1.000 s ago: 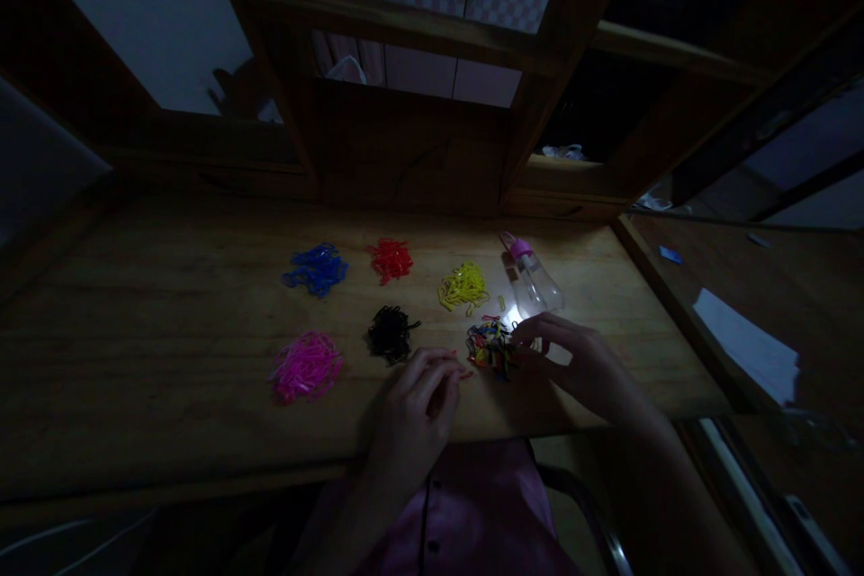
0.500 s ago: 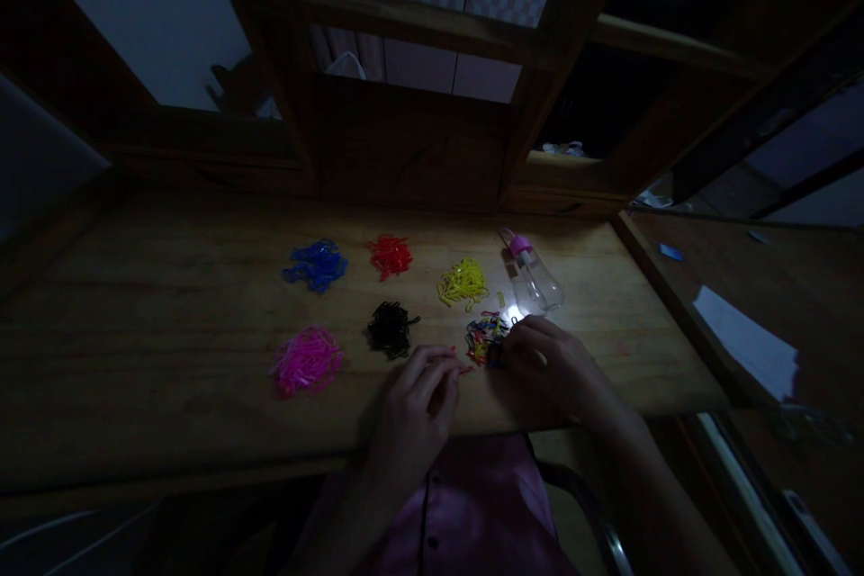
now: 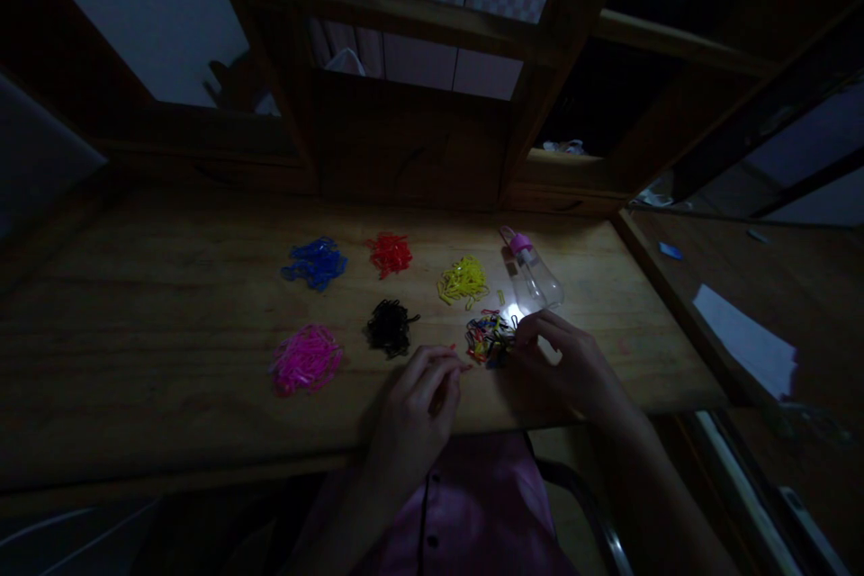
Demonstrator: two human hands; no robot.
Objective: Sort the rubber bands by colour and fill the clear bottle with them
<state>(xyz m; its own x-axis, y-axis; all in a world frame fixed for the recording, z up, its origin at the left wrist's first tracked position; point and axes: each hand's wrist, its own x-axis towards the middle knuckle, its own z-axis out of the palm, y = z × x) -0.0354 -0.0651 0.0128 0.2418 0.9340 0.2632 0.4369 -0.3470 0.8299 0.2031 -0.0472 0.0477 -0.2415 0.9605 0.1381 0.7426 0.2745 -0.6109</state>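
On the wooden desk [image 3: 168,351] lie sorted heaps of small rubber bands: blue [image 3: 314,263], red [image 3: 390,254], yellow [image 3: 463,281], black [image 3: 390,327] and pink [image 3: 306,358]. A mixed-colour heap [image 3: 487,340] sits between my hands. My left hand [image 3: 418,405] rests near the desk's front edge, fingers curled and pinching a small red band at the fingertips. My right hand [image 3: 573,364] touches the right side of the mixed heap, fingers bent and pinched on bands there.
A clear bottle with a pink cap [image 3: 532,274] lies behind my right hand. Wooden shelving [image 3: 411,144] rises at the back of the desk. A white sheet [image 3: 746,337] lies on a surface to the right. The scene is very dim.
My right hand drew in over the mixed heap, then eased back a little to its right side. My left hand has stayed almost still with its red band.
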